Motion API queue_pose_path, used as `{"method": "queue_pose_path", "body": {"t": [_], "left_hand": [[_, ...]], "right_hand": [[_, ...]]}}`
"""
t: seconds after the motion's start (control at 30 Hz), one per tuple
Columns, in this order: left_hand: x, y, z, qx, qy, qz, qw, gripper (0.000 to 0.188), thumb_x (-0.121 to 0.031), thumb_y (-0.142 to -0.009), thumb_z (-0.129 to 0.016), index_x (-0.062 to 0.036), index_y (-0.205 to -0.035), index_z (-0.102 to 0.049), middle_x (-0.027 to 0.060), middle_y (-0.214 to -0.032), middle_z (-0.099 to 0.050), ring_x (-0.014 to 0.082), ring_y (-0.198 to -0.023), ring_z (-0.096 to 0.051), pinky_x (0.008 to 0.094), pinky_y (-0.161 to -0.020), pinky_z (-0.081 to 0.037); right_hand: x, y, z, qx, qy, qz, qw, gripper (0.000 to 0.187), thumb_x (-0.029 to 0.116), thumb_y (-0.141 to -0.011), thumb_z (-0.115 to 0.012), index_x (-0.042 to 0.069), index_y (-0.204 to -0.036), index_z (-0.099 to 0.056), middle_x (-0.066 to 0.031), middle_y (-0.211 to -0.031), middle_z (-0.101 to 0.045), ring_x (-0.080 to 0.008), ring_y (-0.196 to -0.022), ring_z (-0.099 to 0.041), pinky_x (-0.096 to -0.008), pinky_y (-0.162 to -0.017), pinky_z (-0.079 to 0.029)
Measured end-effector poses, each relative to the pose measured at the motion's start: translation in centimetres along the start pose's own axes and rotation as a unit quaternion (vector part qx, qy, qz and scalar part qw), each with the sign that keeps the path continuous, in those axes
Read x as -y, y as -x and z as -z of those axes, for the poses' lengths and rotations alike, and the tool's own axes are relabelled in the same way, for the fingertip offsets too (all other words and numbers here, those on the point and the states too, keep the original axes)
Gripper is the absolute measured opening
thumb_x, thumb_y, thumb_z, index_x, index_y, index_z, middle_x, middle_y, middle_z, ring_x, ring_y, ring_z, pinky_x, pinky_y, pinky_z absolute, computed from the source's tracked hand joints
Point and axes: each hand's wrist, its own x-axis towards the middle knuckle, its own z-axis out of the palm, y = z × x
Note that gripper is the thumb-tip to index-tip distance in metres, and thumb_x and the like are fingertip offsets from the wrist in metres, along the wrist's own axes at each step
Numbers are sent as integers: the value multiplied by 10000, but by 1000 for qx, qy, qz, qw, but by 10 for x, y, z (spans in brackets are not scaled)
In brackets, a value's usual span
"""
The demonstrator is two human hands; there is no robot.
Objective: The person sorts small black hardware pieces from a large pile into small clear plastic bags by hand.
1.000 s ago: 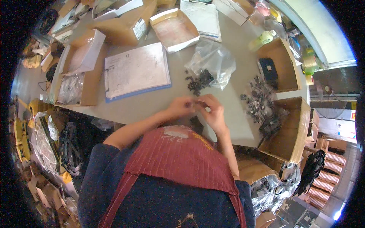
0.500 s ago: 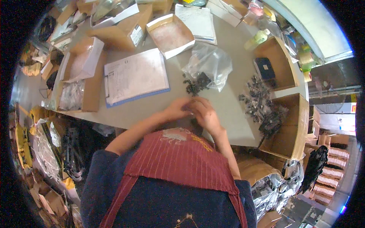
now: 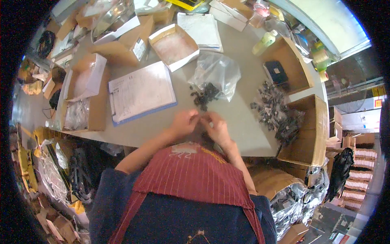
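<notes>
My left hand [image 3: 185, 123] and my right hand [image 3: 216, 127] meet over the near edge of the table, fingers curled and pinched close together. Whatever lies between the fingertips is too small and blurred to name. Just beyond them is a little heap of small black parts [image 3: 203, 96]. These spill at the mouth of a clear plastic bag [image 3: 217, 73]. Off to the right lies a larger pile of small black parts [image 3: 270, 107], some of which look wrapped in clear plastic.
A clipboard with papers [image 3: 140, 91] lies left of the heap. Behind it stands a shallow open box [image 3: 174, 44]. Open cartons [image 3: 310, 130] line the right side, near a bottle [image 3: 265, 42]. More boxes [image 3: 87, 77] stand at the left edge.
My hands have drawn slightly apart; earlier they overlapped, the right partly over the left. The view has shifted a little. The heap and bag look much the same.
</notes>
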Motion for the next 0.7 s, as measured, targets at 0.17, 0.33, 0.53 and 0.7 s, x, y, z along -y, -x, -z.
{"method": "queue_pose_path", "body": {"t": [0.17, 0.33, 0.53, 0.7], "left_hand": [[3, 1, -1, -43, 22, -51, 998, 174, -132, -860, -668, -62, -1012, -622, 152, -849, -652, 313, -733, -640, 388, -668, -507], [-5, 1, 5, -8, 23, -54, 998, 155, -145, -878, -663, -48, -980, -600, 160, -876, -650, 325, -771, -644, 390, -687, -508], [2, -7, -2, -18, 194, 27, 980, 161, -194, -926, -651, -43, -938, -599, 75, -832, -651, 188, -734, -616, 353, -677, -504], [-29, -6, 15, 132, 452, 203, 858, 106, -144, -906, -629, -60, -969, -609, 6, -829, -619, 122, -727, -584, 287, -669, -493]], "right_hand": [[-4, 0, -1, 32, 22, 21, 999, 146, 108, -886, -640, 10, -986, -598, -214, -918, -630, -408, -839, -621, -459, -721, -507], [6, -1, 8, 60, 34, 87, 994, 118, 111, -887, -602, 8, -907, -548, -209, -847, -584, -424, -814, -582, -490, -701, -473], [27, 3, 27, 123, 58, -34, 990, 161, 162, -935, -596, 9, -981, -578, -203, -920, -626, -372, -868, -631, -441, -719, -499], [35, 5, 36, 60, -143, -78, 985, 243, 171, -919, -655, 26, -1106, -602, -145, -1075, -655, -265, -991, -646, -361, -857, -500]]}}
